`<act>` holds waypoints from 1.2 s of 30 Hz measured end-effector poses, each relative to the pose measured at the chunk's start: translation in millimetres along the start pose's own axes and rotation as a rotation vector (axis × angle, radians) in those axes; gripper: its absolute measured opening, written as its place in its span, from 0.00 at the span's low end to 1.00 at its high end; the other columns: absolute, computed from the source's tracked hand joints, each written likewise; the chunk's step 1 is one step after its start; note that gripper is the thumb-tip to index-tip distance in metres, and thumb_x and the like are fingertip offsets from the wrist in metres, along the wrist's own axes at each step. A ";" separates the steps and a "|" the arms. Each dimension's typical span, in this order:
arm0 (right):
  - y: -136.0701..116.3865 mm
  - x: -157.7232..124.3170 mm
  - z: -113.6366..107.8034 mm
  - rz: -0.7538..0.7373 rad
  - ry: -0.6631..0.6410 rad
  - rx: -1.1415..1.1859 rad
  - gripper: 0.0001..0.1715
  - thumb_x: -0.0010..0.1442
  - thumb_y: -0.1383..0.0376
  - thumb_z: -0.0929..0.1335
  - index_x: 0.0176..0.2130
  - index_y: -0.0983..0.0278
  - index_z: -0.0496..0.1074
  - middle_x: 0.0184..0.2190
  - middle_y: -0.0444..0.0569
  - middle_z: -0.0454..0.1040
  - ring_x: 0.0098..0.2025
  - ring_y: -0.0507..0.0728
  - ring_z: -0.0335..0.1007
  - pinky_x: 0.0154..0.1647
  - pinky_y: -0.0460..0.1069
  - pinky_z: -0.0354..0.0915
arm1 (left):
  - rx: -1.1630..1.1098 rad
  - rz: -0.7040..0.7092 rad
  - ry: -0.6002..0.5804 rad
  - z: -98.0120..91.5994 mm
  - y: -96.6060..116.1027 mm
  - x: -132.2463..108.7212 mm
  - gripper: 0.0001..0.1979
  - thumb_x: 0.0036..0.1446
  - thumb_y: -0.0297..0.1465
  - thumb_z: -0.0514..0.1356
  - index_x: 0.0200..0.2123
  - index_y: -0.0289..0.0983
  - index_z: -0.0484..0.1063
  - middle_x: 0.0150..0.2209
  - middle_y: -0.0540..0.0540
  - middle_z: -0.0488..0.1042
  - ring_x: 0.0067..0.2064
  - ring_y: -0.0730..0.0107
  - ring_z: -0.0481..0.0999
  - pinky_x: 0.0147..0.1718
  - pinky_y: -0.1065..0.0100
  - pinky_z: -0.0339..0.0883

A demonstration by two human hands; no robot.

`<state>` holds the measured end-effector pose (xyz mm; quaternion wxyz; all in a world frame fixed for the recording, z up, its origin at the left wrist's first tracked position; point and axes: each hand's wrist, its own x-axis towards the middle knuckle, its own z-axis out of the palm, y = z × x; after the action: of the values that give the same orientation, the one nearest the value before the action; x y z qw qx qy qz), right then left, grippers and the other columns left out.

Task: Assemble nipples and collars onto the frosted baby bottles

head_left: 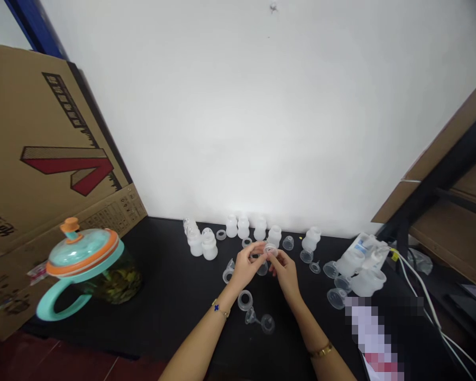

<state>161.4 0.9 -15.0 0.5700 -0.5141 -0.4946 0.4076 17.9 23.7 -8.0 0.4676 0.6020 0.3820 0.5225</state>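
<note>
My left hand [246,264] and my right hand [284,270] meet above the black table. Fingertips of both pinch a small translucent bottle collar ring [270,247], whose details are too small to read. Just behind it stands a white baby bottle [275,234]. Under my hands lies a clear cap [262,269], partly covered. A loose collar ring [245,300] rests in front of my left wrist, with a clear silicone nipple [252,316] and a round clear piece [267,323] nearby. Another ring [228,275] lies left of my left hand.
Several white bottles [209,246] stand along the wall and at left. Clear domes [336,298] and a group of white containers [365,280] sit at right, near white cables [420,286]. A large teal-handled jug [87,270] stands before a cardboard box [31,132].
</note>
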 end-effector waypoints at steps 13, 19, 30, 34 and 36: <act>-7.1 -3.6 0.1 -0.026 -0.019 -0.156 0.26 0.57 0.45 0.69 0.37 0.64 0.78 0.18 0.42 0.69 0.21 0.54 0.63 0.21 0.47 0.57 | 0.178 0.116 0.060 1.9 2.4 -4.1 0.13 0.60 0.37 0.62 0.43 0.36 0.78 0.43 0.40 0.79 0.43 0.63 0.80 0.31 0.72 0.77; -7.4 -2.7 -0.6 -0.041 -0.027 -0.163 0.23 0.57 0.48 0.69 0.37 0.65 0.78 0.18 0.43 0.70 0.21 0.55 0.63 0.22 0.48 0.58 | 0.198 0.096 0.060 5.2 -5.7 -4.1 0.10 0.60 0.32 0.61 0.43 0.36 0.78 0.42 0.42 0.82 0.43 0.63 0.82 0.36 0.69 0.79; -7.1 -6.8 2.3 -0.103 -0.016 -0.245 0.24 0.60 0.47 0.67 0.34 0.65 0.77 0.21 0.43 0.70 0.24 0.55 0.65 0.26 0.48 0.59 | 0.210 0.148 0.109 6.0 -6.6 -4.1 0.07 0.58 0.29 0.61 0.39 0.37 0.77 0.38 0.45 0.82 0.38 0.67 0.82 0.36 0.70 0.78; -4.3 -7.6 2.9 -0.128 -0.006 -0.273 0.25 0.61 0.46 0.67 0.34 0.65 0.77 0.22 0.44 0.70 0.25 0.55 0.65 0.26 0.47 0.59 | 0.216 0.158 0.106 6.5 -6.7 -4.4 0.05 0.58 0.28 0.60 0.37 0.37 0.76 0.35 0.47 0.81 0.37 0.69 0.81 0.35 0.71 0.77; -3.2 -7.8 3.1 -0.146 -0.001 -0.285 0.25 0.62 0.46 0.66 0.34 0.65 0.77 0.22 0.44 0.71 0.25 0.54 0.65 0.26 0.47 0.59 | 0.215 0.161 0.105 6.9 -6.3 -4.3 0.04 0.58 0.29 0.60 0.35 0.37 0.75 0.34 0.48 0.80 0.36 0.70 0.81 0.35 0.72 0.77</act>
<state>156.8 -6.6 -12.9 0.5193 -0.5519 -0.5839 0.2911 24.2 20.2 -15.3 0.3365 0.6491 0.4101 0.5453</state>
